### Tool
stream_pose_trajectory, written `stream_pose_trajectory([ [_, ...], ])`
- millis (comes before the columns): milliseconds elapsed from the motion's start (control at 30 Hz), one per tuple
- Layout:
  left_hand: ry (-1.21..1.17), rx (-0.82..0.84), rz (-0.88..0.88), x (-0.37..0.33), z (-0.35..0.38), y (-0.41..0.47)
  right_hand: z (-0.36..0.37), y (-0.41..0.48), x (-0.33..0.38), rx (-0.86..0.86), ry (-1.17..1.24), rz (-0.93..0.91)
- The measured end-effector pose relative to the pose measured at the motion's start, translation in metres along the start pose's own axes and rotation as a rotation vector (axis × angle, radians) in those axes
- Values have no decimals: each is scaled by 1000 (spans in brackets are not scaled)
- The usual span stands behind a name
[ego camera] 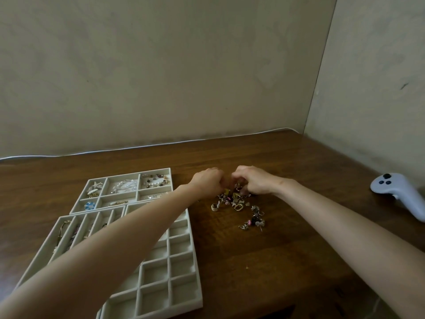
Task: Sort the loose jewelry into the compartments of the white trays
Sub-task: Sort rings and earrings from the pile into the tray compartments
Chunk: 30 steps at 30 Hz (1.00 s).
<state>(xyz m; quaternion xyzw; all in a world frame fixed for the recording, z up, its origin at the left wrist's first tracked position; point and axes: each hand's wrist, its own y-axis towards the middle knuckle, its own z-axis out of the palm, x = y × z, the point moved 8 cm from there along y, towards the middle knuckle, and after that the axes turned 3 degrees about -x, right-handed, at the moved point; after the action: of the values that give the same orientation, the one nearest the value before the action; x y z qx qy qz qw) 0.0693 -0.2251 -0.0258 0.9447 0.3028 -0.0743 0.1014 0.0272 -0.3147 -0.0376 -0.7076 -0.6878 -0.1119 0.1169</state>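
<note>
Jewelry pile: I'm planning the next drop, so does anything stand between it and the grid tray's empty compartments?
Only bare table separates the jewelry pile from the grid tray. The left forearm crosses above that tray, hiding some compartments.

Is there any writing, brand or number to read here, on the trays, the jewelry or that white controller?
No readable text anywhere.
Trays: plain, no label.
Controller: dark buttons only, no brand visible.
Jewelry: pieces too small to show any marking.
Wall and table: no writing.
</note>
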Motion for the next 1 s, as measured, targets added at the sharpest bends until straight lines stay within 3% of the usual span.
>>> stream_pose_trajectory([
  [333, -323, -167, -84, 10, -19, -9, -2, -5, 7, -4, 36, -21],
  [533, -603, -157, -151, 20, -23, -15, -9, -7, 6, -95, 173, 12],
  [767, -667, -131, -151, 24, -29, -20, -36, -9, 7, -311, 251, 64],
  [1000, -725, -147, -150, 32, -35, -23, -38, -10, 10, -327, 344, 78],
])
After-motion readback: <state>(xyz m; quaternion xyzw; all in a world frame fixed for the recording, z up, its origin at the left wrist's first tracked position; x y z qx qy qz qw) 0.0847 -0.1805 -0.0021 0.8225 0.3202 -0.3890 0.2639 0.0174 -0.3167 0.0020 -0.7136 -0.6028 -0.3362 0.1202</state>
